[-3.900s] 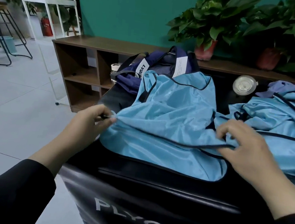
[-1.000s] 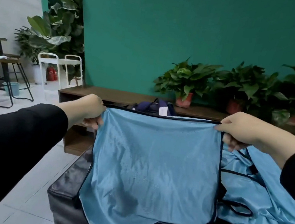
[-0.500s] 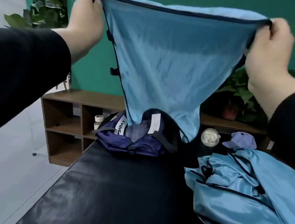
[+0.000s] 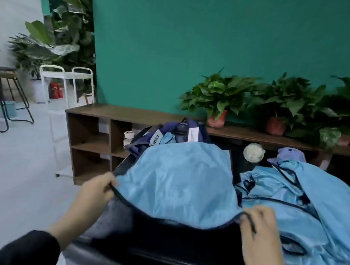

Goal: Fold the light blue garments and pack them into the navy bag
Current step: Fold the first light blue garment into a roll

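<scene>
On top of the black padded bench [image 4: 176, 263] a light blue garment [image 4: 181, 181] is spread out flat-ish, with its dark-trimmed near edge lifted a bit off the surface. The left hand [image 4: 95, 193] pinches that edge at the left corner, fingers curled round the trim, and the right hand [image 4: 261, 227] grips the same edge at the right corner, with the trim running over its fingers. So both hands are closed on the cloth, one at each end, and the hem sags in a curve between them.

Just to the right sits a rumpled pile of more light blue garments [image 4: 304, 212], shiny fabric with dark trim and loops, touching or nearly touching the one being held. At the far end of the bench is the navy bag [image 4: 169, 131], partly hidden behind the spread garment, with white tags showing and a bit of light blue visible in its top.

Behind that there's a low wooden shelf [image 4: 105, 124] against a teal wall, with potted plants [image 4: 219, 98] along it. A round clear lid or container [image 4: 254, 152] and a purple cap [image 4: 290, 155] sit near the pile's far side.
</scene>
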